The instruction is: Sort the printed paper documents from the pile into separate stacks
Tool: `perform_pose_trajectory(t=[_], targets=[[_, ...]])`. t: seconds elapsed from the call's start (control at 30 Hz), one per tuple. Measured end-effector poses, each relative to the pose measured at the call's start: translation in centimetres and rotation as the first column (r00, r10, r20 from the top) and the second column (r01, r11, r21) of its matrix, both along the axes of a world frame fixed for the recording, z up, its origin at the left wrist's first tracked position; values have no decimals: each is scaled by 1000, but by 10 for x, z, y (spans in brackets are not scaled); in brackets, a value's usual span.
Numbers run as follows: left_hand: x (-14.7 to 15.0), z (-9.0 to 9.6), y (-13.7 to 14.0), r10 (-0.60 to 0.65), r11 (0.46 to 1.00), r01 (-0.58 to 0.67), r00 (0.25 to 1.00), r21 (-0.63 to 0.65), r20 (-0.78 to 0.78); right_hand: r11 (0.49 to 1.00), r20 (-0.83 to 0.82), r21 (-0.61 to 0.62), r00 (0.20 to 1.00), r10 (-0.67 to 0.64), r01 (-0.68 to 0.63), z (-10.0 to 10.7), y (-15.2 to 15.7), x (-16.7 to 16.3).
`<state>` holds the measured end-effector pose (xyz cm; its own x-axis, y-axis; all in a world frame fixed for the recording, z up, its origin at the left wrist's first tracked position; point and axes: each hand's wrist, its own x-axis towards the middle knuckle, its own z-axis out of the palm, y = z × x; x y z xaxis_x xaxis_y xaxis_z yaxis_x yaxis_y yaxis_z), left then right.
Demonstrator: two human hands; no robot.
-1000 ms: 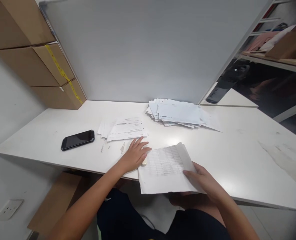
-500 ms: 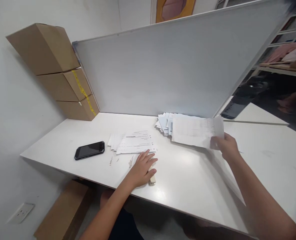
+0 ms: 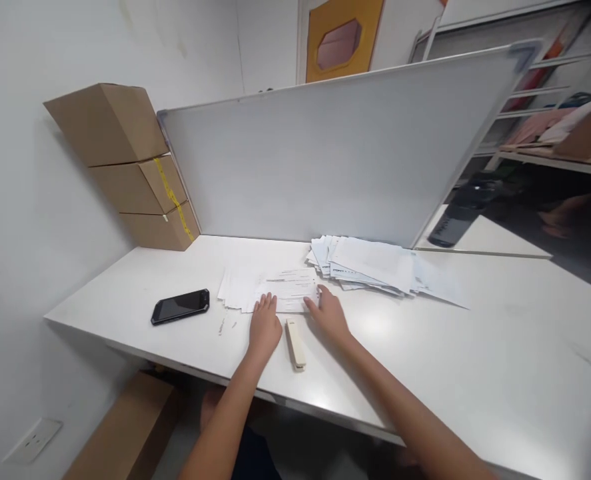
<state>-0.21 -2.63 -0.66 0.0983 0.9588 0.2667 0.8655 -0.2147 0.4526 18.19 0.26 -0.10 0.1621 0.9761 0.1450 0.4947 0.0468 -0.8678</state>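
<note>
Grip: both hands flat and spread, nothing clasped. Left hand [image 3: 265, 327] has its fingertips on the near edge of the small stack of slips [image 3: 275, 288] at centre frame; right hand [image 3: 329, 313] presses on that stack's right corner.

Slips: lying flat on the white table [image 3: 500, 333], fanned a little to the left, just left of the big pile.

Stapler: the cream stapler [image 3: 295, 344] lies on the table between the two wrists, touching neither hand as far as I can tell.

Big pile: a loose heap of papers [image 3: 375, 265] sits right of centre, against the foot of the whiteboard [image 3: 325, 153].

Around: black phone [image 3: 180, 306] at the left, well apart from the hands; stacked cardboard boxes [image 3: 125, 167] in the upper left.

Risk: the slips are loosely fanned, so a sideways push from open palms could skew them further or slide some into the big pile. The stapler sits close under the forearms, and a drawn-back wrist could knock it toward the table's edge.

Change: half a second ago the right hand was out at the right, holding a sheet over the big pile; now that sheet is gone from it and the hand is down on the slips. The left hand has shifted off the stapler and up to the stack.
</note>
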Motion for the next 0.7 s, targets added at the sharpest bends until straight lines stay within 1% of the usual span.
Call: perform_pose_trajectory(t=[0.03,0.1,0.13,0.17,0.2,0.27,0.33,0.4,0.47,0.57,0.63,0.7], targets=[[-1,-3,2,-48,999,48,999,10,9,999,-89,-40,996,-15,11,-3,7,-6],[-3,-9,4,-139,990,137,989,46,43,997,-213,-61,976,-48,36,-12,20,-7],[-4,-11,4,-164,984,160,985,74,59,998,-260,-45,964,-58,47,-16,25,-4],[-5,-13,5,-159,983,151,985,104,74,998,-302,-12,951,-60,59,-20,27,0],[-6,-14,5,-116,986,103,989,133,90,997,-343,29,938,-59,73,-24,28,5],[-7,-14,5,41,986,-60,991,157,124,989,-366,116,930,-42,91,-27,26,17],[-8,-15,6,165,973,-184,977,138,138,984,-349,144,936,-51,108,-24,24,29],[-7,-16,6,199,970,-216,970,117,138,983,-382,118,920,-83,137,-17,23,39],[-6,-16,6,189,972,-208,969,112,158,985,-443,95,892,-89,145,-8,24,48],[-3,-11,5,178,975,-202,959,96,219,993,-500,106,866,2,58,2,24,53],[-1,-4,2,162,981,-184,952,61,259,993,-519,113,851,79,-23,6,23,51],[0,4,-1,140,987,-156,932,22,335,987,-514,125,844,151,-101,8,21,48]])
